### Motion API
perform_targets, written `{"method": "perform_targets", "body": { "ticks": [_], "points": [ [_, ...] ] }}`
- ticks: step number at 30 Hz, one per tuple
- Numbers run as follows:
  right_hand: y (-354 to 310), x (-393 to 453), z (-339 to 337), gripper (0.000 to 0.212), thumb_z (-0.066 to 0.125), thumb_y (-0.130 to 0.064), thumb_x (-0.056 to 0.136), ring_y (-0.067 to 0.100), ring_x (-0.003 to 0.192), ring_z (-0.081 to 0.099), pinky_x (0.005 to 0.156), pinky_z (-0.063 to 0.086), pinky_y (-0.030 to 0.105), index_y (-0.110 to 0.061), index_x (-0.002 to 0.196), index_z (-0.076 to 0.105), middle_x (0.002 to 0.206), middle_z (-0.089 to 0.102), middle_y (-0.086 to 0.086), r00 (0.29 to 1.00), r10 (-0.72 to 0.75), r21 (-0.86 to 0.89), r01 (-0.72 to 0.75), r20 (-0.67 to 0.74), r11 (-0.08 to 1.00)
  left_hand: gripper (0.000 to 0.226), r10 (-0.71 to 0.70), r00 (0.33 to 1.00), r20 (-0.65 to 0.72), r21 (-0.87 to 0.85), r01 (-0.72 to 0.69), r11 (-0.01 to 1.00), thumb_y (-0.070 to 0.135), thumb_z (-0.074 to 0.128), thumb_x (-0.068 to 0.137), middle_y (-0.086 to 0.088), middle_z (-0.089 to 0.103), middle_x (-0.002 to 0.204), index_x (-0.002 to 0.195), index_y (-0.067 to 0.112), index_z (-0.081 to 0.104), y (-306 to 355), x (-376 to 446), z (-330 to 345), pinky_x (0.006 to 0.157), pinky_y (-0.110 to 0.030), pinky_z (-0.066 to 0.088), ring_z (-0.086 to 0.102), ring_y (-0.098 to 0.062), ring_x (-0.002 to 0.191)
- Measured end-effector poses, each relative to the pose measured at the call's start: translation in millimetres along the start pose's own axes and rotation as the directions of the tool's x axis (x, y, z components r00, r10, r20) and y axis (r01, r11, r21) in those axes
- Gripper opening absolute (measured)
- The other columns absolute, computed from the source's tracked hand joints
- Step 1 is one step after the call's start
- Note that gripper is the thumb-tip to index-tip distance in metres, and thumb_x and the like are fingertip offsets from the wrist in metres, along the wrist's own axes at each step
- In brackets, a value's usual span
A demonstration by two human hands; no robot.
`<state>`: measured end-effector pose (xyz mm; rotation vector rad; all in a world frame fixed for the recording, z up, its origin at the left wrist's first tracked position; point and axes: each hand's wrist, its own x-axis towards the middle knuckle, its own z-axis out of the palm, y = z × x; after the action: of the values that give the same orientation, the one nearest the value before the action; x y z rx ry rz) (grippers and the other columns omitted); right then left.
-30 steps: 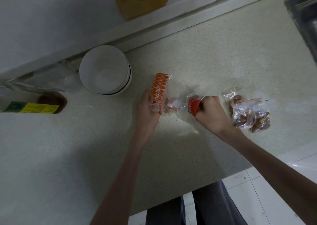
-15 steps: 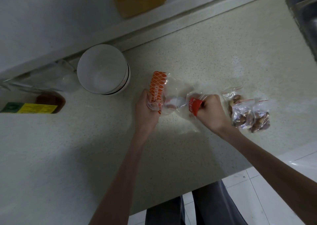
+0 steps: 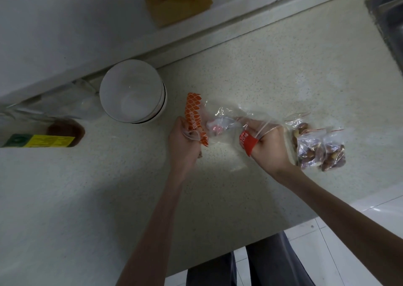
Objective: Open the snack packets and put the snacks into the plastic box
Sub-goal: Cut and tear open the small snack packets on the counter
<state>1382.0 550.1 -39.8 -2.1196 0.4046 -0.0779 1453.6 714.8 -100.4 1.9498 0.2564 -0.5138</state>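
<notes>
A pale speckled stone tabletop (image 3: 272, 72) runs along a grey wall, and just above its near middle you hold the clear plastic snack packet with orange scalloped and red ends (image 3: 220, 122). Your left hand (image 3: 185, 141) is pinched on the orange end, your right hand (image 3: 268, 146) is closed on the red end, and a pink-and-white snack shows between them. Pull the two ends steadily apart and keep the packet low, so I judge the snack will not jump out when the seal gives. The round white plastic box (image 3: 133, 91) stands open just left of your left hand; tip the packet over it. Small clear bags of brown nuts (image 3: 318, 150) lie touching your right hand, not yet opened
</notes>
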Motion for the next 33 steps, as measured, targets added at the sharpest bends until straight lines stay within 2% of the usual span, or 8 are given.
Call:
{"method": "perform_targets", "body": {
  "ticks": [3,7,14,17,21,26,29,33],
  "points": [
    [5,0,9,0.025,0.05,0.005,0.08,0.007,0.039,0.043,0.04,0.032,0.015,-0.004,0.09,0.071,0.048,0.054,0.002,0.998,0.054,0.08,-0.055,0.011,0.995,0.033,-0.011,1.0,-0.02,0.019,0.011,1.0,0.006,0.058,0.086,0.002,0.059,0.066,0.071,0.033,0.045,0,1,1,0.041,-0.029,0.05,0.054,-0.007,0.044],
    [4,3,13,0.033,0.052,0.005,0.079,0.006,0.037,0.042,0.042,0.028,0.007,-0.008,0.102,0.071,0.048,0.05,-0.007,1.0,-0.01,0.023,0.011,-0.028,1.0,0.02,-0.006,0.999,-0.034,-0.001,0.006,1.0,0.005,0.06,0.086,-0.006,0.062,0.068,0.081,0.021,0.048,-5,3,-1,0.04,-0.029,0.049,0.056,-0.014,0.044],
    [3,7,15,0.031,0.053,-0.006,0.083,-0.013,0.048,0.033,0.055,0.028,-0.005,-0.001,0.109,0.069,0.065,0.048,-0.013,0.99,-0.14,-0.184,0.133,-0.024,0.974,0.022,0.012,0.997,-0.071,0.01,-0.011,1.0,0.011,0.061,0.088,-0.003,0.062,0.065,0.079,0.027,0.049,-5,0,-1,0.04,-0.034,0.053,0.056,-0.014,0.042],
    [1,9,17,0.032,0.047,-0.012,0.086,-0.005,0.051,0.036,0.06,0.032,0.0,0.001,0.104,0.07,0.063,0.058,-0.004,0.984,-0.172,-0.234,0.158,-0.042,0.959,0.024,0.017,0.996,-0.083,0.021,-0.015,1.0,0.004,0.057,0.086,-0.009,0.062,0.072,0.079,0.025,0.048,-4,-2,1,0.039,-0.04,0.051,0.056,-0.018,0.046],
    [8,7,20,0.021,0.052,-0.005,0.087,0.014,0.048,0.052,0.054,0.046,0.021,0.002,0.093,0.071,0.065,0.066,0.009,0.984,-0.175,-0.258,0.162,-0.028,0.952,0.021,0.022,0.994,-0.108,0.045,-0.017,0.999,-0.001,0.054,0.084,-0.019,0.06,0.077,0.081,0.018,0.044,-1,-2,3,0.04,-0.046,0.051,0.055,-0.024,0.051],
    [12,3,19,0.019,0.06,-0.003,0.085,0.008,0.044,0.045,0.051,0.043,0.027,0.008,0.075,0.071,0.052,0.06,0.006,0.978,-0.182,-0.214,0.157,-0.104,0.964,0.017,0.022,0.994,-0.108,0.055,-0.016,0.998,0.0,0.055,0.085,-0.015,0.062,0.075,0.084,0.014,0.046,2,-1,2,0.039,-0.041,0.053,0.058,-0.024,0.049],
    [10,3,20,0.027,0.053,-0.012,0.087,0.007,0.049,0.046,0.055,0.044,0.02,0.008,0.087,0.071,0.059,0.062,0.002,0.969,-0.218,-0.195,0.194,-0.113,0.961,0.017,0.025,0.995,-0.099,0.062,-0.019,0.998,-0.002,0.053,0.084,-0.016,0.063,0.076,0.086,0.014,0.048,2,-1,2,0.04,-0.038,0.054,0.059,-0.026,0.051],
    [9,7,24,0.02,0.059,0.0,0.084,0.003,0.052,0.043,0.057,0.038,0.012,0.005,0.099,0.07,0.059,0.062,0.005,0.965,-0.243,-0.246,0.212,-0.099,0.946,0.02,0.004,0.995,-0.098,0.039,0.0,0.999,-0.005,0.053,0.084,-0.014,0.062,0.076,0.086,0.015,0.048,3,-1,2,0.042,-0.043,0.055,0.058,-0.022,0.049]
  ]
}}
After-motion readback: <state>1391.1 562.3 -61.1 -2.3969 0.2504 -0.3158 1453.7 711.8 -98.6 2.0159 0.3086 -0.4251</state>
